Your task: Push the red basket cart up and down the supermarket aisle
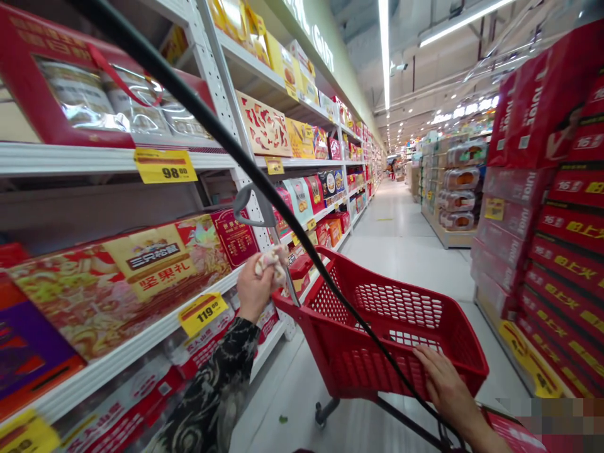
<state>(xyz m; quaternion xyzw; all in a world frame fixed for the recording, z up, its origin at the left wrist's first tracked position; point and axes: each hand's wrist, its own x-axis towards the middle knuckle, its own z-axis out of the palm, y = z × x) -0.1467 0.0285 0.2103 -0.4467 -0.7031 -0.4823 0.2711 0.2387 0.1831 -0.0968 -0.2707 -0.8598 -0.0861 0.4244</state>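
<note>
My left hand [257, 286] is raised beside the shelf edge, closed round a crumpled pale cloth [272, 261]. It is next to the grey handle [252, 207] of the red shopping basket cart [377, 333]. My right hand [446, 384] rests on the cart's near right rim, fingers curled over the edge. The basket looks empty inside. A black cable [264, 189] crosses the view diagonally in front of both hands.
White shelves [94, 157] on the left hold gift boxes, with yellow price tags reading 98.00 [165, 165] and 119.00 [202, 313]. Stacked red juice cartons [557, 207] line the right. The aisle floor [401, 245] runs ahead between them.
</note>
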